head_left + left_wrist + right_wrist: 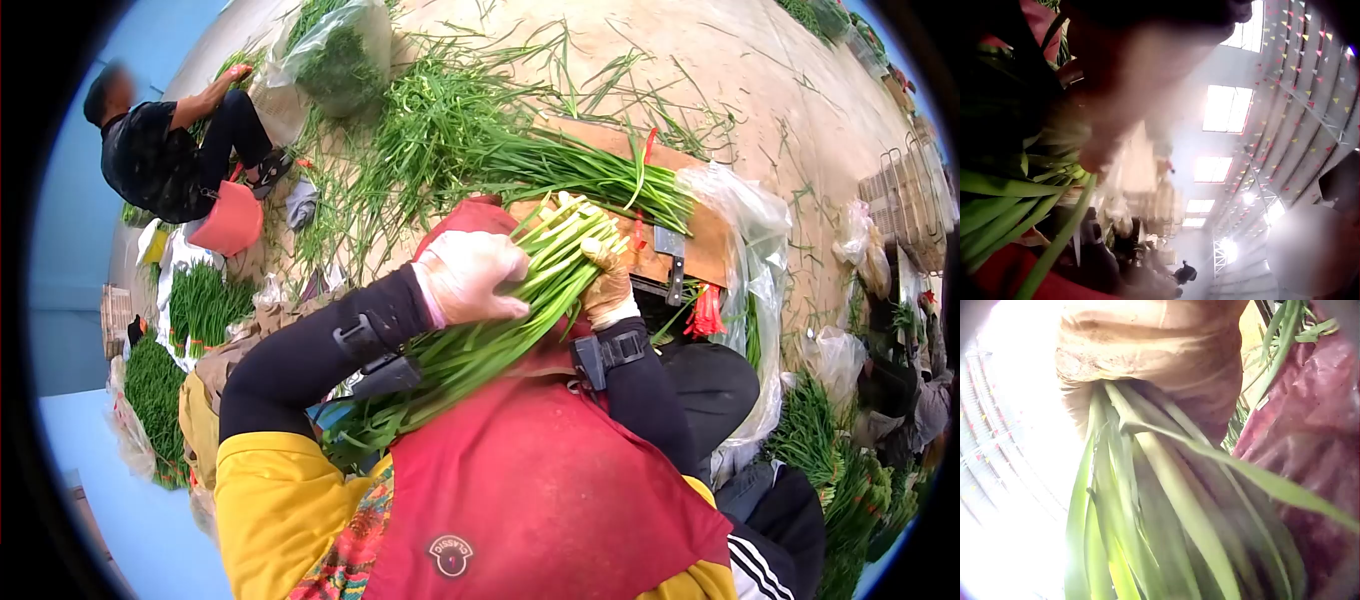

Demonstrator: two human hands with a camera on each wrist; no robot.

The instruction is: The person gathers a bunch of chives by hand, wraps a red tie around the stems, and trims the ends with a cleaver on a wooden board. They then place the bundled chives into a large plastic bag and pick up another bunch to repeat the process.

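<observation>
In the head view a bunch of garlic chives (556, 262) lies slanted across my lap, pale stem ends up and right, leaves trailing down left. My gloved right hand (607, 280) grips it near the stem ends; the right wrist view shows the stained glove (1154, 356) wrapped round the stalks (1172, 481). The gloved left hand (472, 275) is over the bunch from the left, its thumb apart from the index finger. I cannot tell whether its hidden fingers hold stalks. The left wrist view shows that hand (1129, 87) blurred, close by the leaves (1010, 200).
A knife (673, 262) lies on a wooden board (705, 258) beside red ties (706, 312) and another chive bundle (600, 175). Loose chives (430, 120) are heaped ahead. At left a person (165, 150) sits by a red bucket (230, 218). Plastic sheeting (765, 240) edges the board.
</observation>
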